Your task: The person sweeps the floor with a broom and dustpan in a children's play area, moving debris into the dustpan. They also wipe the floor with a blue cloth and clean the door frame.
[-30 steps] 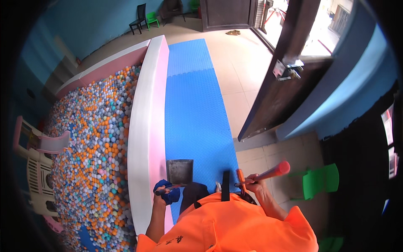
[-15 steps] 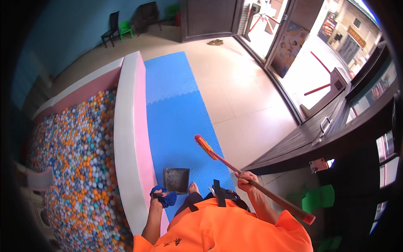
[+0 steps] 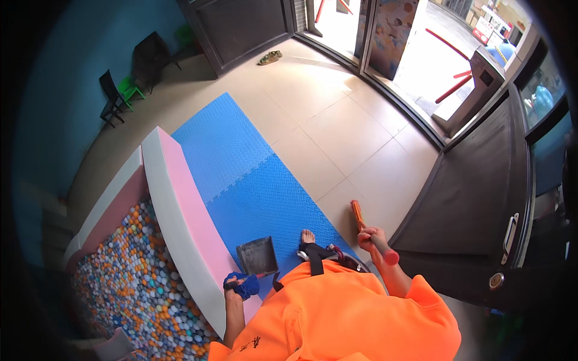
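My left hand (image 3: 233,283) is closed round the handle of a dark dustpan (image 3: 257,256), with a bunched blue cloth (image 3: 247,287) in the same grip. The pan hangs over the blue foam mat (image 3: 241,201), close to the pink side of the padded wall. My right hand (image 3: 371,237) is wrapped round the shaft of a broom (image 3: 357,214). Its red handle end points up toward me, and its orange-red head is lower, by the mat's right edge over the tiles. Whether the bristles touch the floor I cannot tell.
Left of me, a padded white-and-pink wall (image 3: 174,198) borders a ball pit (image 3: 150,295). A dark door (image 3: 469,210) stands at right. Shoes (image 3: 270,58) lie on the tiles near the doorway. Chairs (image 3: 110,99) line the far-left wall; a turnstile (image 3: 472,90) stands outside.
My view has turned right. The broom has swung from across the mat to beyond its right edge, its shaft now foreshortened. The dustpan and cloth stay in my left hand.
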A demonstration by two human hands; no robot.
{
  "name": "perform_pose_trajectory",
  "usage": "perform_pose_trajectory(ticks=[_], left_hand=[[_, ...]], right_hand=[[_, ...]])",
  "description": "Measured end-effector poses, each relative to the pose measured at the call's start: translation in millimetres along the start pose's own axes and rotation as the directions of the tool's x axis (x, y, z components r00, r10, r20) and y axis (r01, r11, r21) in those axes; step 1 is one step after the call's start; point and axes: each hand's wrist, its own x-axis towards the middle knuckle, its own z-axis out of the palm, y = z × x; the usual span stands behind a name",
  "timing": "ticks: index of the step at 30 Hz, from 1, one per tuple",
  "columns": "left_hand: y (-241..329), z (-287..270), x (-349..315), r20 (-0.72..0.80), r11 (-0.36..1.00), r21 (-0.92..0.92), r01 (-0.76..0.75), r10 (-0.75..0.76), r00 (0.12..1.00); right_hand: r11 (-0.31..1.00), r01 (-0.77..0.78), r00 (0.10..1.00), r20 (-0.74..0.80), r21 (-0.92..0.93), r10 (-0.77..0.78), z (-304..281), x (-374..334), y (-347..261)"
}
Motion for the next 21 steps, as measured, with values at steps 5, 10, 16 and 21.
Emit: perform_pose_trajectory(ticks=[5, 10, 16, 21], left_hand=[[73, 87, 87, -0.024, 0.994, -0.009, 0.106, -0.106, 0.994], [127, 168, 185, -0.026, 0.981, -0.024, 0.192, -0.193, 0.981], [203, 245, 347, -0.036, 0.975, 0.079, 0.209, -0.207, 0.978], [239, 387, 413, -0.174, 0.974, 0.059, 0.217, -0.204, 0.963]], right_hand=[[0.959, 0.214, 0.975, -0.101, 0.185, -0.198, 64, 58, -36], [0.917, 0.364, 0.926, -0.171, 0.163, -0.337, 133, 124, -37], [0.954, 0.29, 0.919, -0.301, 0.076, -0.255, 224, 221, -19], [0.922, 0.386, 0.862, -0.371, 0.042, -0.345, 258, 297, -33]])
